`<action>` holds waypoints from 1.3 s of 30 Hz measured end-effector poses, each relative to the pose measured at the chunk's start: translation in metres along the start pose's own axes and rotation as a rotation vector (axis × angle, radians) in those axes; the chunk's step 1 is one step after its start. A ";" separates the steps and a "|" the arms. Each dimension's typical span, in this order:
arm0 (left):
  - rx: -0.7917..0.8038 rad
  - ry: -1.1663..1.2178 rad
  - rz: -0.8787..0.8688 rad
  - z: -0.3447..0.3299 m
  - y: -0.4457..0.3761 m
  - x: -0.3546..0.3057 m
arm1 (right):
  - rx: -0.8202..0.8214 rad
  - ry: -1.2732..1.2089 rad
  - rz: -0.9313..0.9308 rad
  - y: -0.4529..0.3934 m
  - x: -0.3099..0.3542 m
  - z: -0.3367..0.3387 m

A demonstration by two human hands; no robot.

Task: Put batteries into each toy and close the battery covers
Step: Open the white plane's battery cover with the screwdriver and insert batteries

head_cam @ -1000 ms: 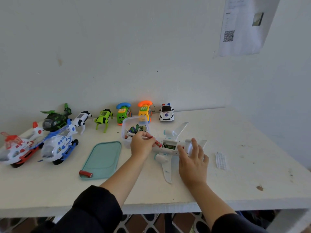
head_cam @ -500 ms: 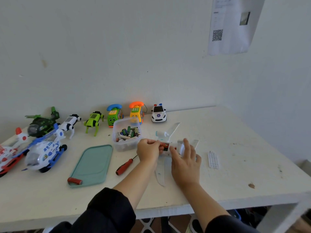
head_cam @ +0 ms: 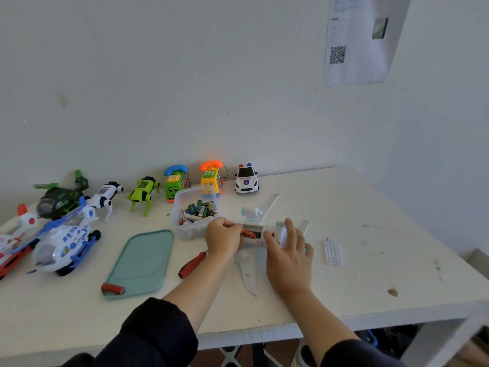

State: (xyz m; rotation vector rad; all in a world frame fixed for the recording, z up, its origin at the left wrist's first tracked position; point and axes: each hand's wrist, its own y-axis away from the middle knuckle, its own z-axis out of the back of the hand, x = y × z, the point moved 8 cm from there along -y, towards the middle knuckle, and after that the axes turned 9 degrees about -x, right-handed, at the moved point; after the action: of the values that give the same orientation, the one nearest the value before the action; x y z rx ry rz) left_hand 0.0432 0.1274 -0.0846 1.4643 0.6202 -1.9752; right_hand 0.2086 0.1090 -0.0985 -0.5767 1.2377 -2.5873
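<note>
A: Where was the plane (head_cam: 260, 229)?

B: It lay belly-up on the table (head_cam: 370, 260), just right of the tub (head_cam: 194, 210) of batteries. One wing pointed toward the wall, the other toward the table's front edge. Its battery bay was uncovered, and batteries (head_cam: 248, 233) lay inside it, one of them red.

A: And the hands?

B: The left hand (head_cam: 223, 241) was curled at the left end of the bay, its fingertips pinching or pressing the red battery there. I couldn't tell which. The right hand (head_cam: 288, 256) lay flat across the plane's body beside the bay, its fingers straight and spread, gripping nothing.

A: Was there a tool nearby?

B: A red-handled screwdriver (head_cam: 192, 264) lay on the table just beside the left wrist, held by nobody. A small ribbed white piece (head_cam: 333, 252) sat to the right of the plane, apart from it. It may have been the cover, though I couldn't be sure.

A: What else was there?

B: The teal lid (head_cam: 140, 263) lay left of the screwdriver, with a red battery (head_cam: 113, 288) on its near corner. Along the wall stood a police car (head_cam: 246, 178), two toy phones (head_cam: 176, 182), a green robot dog (head_cam: 143, 193), a white one (head_cam: 105, 194) and helicopters (head_cam: 63, 242). A paper (head_cam: 362, 41) with a QR code hung on the wall.
</note>
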 end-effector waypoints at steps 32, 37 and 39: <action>-0.121 -1.257 -0.088 0.146 -0.072 0.022 | -0.012 0.015 0.012 0.001 0.001 0.003; 0.035 -1.573 0.119 0.192 -0.073 0.071 | -0.009 0.021 0.019 0.002 0.002 0.003; 0.019 -1.556 0.074 0.188 -0.072 0.076 | -0.010 0.025 0.018 0.002 0.002 0.003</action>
State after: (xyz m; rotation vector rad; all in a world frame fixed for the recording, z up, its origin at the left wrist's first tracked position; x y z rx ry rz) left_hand -0.1513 0.0373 -0.1025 -0.3018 -0.1715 -2.3009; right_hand 0.2081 0.1051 -0.0976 -0.5344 1.2577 -2.5826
